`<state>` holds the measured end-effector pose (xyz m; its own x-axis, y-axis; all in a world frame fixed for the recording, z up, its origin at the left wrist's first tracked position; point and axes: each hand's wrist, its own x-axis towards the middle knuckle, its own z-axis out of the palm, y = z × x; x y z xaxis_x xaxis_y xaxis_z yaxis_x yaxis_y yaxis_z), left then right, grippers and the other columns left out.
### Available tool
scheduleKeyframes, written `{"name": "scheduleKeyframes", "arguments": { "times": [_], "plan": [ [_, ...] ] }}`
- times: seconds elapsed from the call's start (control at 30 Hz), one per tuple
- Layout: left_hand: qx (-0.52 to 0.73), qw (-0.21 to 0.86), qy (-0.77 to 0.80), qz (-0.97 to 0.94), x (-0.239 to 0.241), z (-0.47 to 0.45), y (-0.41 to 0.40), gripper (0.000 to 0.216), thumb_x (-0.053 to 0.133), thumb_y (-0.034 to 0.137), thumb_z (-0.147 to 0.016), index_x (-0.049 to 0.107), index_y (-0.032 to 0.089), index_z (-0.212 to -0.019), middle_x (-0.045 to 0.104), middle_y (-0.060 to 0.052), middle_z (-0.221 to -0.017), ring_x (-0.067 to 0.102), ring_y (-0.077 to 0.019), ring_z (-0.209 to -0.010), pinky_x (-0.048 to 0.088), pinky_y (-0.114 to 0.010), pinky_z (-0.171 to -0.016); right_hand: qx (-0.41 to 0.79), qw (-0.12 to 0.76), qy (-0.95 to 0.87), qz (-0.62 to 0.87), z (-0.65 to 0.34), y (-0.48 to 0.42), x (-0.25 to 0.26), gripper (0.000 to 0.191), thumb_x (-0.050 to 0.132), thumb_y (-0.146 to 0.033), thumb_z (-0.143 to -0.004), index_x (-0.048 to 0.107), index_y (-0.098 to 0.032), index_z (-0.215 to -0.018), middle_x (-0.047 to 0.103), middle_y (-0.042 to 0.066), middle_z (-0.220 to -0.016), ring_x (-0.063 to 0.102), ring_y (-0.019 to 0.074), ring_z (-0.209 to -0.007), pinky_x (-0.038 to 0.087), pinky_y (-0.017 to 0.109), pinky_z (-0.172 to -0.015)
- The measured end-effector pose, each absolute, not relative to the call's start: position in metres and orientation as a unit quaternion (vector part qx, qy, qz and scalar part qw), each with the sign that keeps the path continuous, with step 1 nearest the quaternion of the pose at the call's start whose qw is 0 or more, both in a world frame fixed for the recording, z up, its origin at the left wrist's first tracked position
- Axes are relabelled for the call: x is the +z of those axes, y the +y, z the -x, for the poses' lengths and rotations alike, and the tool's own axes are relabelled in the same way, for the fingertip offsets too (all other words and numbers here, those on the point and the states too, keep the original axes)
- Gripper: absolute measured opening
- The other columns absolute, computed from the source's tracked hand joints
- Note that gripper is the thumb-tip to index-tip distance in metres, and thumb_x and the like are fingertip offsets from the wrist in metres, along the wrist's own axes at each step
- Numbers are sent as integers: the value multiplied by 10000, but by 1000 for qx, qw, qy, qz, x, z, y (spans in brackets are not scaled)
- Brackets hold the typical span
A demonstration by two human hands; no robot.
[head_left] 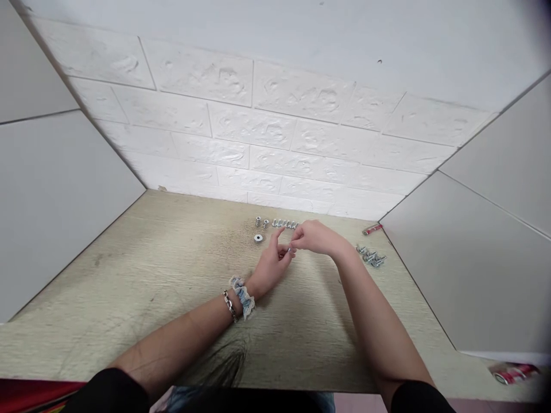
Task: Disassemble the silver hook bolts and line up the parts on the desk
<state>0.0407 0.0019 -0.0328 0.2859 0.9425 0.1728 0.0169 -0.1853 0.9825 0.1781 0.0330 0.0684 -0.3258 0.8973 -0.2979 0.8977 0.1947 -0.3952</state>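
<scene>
Over the middle of the table, my left hand (275, 264) and my right hand (316, 237) meet. Between their fingertips is a small shiny metal part (289, 250), mostly hidden; it looks like a screw. The left thumb and lower fingers close on it while the left index finger points up. My right hand pinches at the same spot from above. Just behind the hands is a row of small screws (284, 224), partly covered by the right hand. Two thicker threaded pieces (262, 222) stand left of that row, and a round washer-like piece (258, 238) lies in front of them.
A loose pile of screws (371, 256) lies on the right of the wooden table (172, 246). Behind it, a red battery-like cylinder (372, 229) rests by the side panel (473, 264). Another red cylinder (515, 373) is at the front right. A white brick-patterned wall (267, 155) closes the back.
</scene>
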Motion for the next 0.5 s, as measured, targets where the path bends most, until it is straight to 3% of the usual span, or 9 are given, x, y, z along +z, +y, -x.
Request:
{"name": "scheduleKeyframes", "arguments": {
  "times": [0.23,0.4,0.5],
  "plan": [
    [448,477,393,-646,-40,-41,4,735,495,198,-842,72,172,-1443,681,-32,-866,608,-121,-772,460,-272,-757,-234,31,787,-570,-175,34,63,165,563,-238,-687,721,-194,-707,605,12,-607,495,118,-618,317,234,-547],
    [444,492,381,-645,-38,-41,2,729,486,223,-856,65,202,-1451,621,-101,-1181,614,-160,-978,441,-329,-909,-212,33,791,-573,-174,34,61,159,557,-230,-683,713,-197,-686,576,7,-568,490,117,-602,313,238,-541],
    [446,507,363,-642,-38,-41,3,734,479,207,-856,49,214,-1451,560,-119,-1265,596,-169,-1050,432,-354,-951,-221,34,796,-563,-174,33,62,179,532,-208,-686,709,-189,-699,568,1,-567,476,111,-593,312,238,-544]
  ]
}}
